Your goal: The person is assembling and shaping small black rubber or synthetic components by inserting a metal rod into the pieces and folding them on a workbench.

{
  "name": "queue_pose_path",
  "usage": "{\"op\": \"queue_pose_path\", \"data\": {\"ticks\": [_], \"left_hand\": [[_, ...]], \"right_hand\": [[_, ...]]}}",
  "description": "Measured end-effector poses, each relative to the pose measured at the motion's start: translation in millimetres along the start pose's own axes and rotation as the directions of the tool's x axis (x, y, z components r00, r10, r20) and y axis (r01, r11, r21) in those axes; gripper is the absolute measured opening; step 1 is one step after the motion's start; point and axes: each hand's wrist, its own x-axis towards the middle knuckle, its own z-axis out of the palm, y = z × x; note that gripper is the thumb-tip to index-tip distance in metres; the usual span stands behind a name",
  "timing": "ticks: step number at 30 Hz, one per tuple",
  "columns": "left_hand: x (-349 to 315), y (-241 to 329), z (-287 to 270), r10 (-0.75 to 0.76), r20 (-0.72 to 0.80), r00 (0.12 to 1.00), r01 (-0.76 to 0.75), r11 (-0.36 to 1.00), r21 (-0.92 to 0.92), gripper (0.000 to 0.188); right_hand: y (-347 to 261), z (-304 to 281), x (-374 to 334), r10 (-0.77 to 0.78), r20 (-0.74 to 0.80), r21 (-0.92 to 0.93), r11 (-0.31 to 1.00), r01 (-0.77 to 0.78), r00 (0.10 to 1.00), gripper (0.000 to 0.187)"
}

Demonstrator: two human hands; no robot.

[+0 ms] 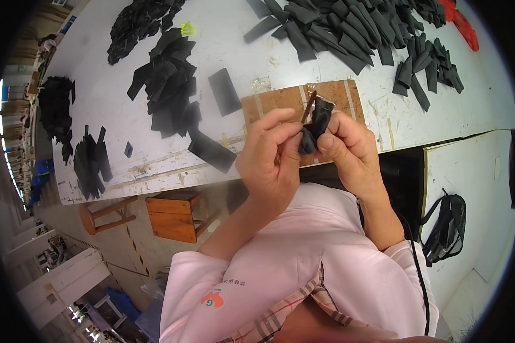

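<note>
My left hand [270, 153] and my right hand [353, 153] meet over the near edge of the table. Between them they pinch a small black fabric piece [321, 117], bunched and folded at its lower end. Its upper end shows a pale rim. A thin brown pointed stick [309, 107] rises beside the fabric from the left fingertips. Whether those fingers grip the stick or it is lodged in the fabric, I cannot tell. Below the hands lies a brown cardboard sheet [346, 94] with strips of tape across it.
Left of the cardboard lie single flat black pieces [225, 91] and a heap of black fabric pieces [171, 80]. Many rolled black pieces [349, 28] cover the far right. A red cloth [462, 26] sits at the far corner. Wooden stools [171, 217] stand below the table's left side.
</note>
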Motion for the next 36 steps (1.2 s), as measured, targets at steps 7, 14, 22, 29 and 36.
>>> {"op": "queue_pose_path", "data": {"ticks": [7,14,22,29,36], "left_hand": [[2.9,0.0,-7.3,-0.509,0.410,0.757,0.638,0.441,-0.631,0.015],[17.4,-3.3,-14.6,-0.229,0.754,0.616,0.725,-0.209,-0.656,0.029],[10.8,22.5,-4.0,-0.475,0.259,0.841,0.539,0.776,-0.327,0.014],[36.5,27.6,-7.1,-0.550,0.330,0.767,0.597,0.426,-0.680,0.016],[68.5,10.9,-13.1,0.051,0.758,0.651,0.626,-0.602,-0.496,0.033]], "right_hand": [[14.2,-1.2,-3.4,0.422,0.067,0.380,0.827,-0.414,0.904,0.017],[4.4,5.5,3.1,-0.273,-0.184,-0.180,0.954,0.241,0.944,0.007],[-0.2,7.7,0.4,-0.243,-0.193,-0.149,0.965,0.216,0.951,0.005],[-24.9,0.3,20.4,-0.306,-0.142,-0.356,0.903,0.240,0.942,0.006],[-29.1,-21.7,55.0,0.098,0.135,0.164,0.979,-0.120,0.986,0.022]]}}
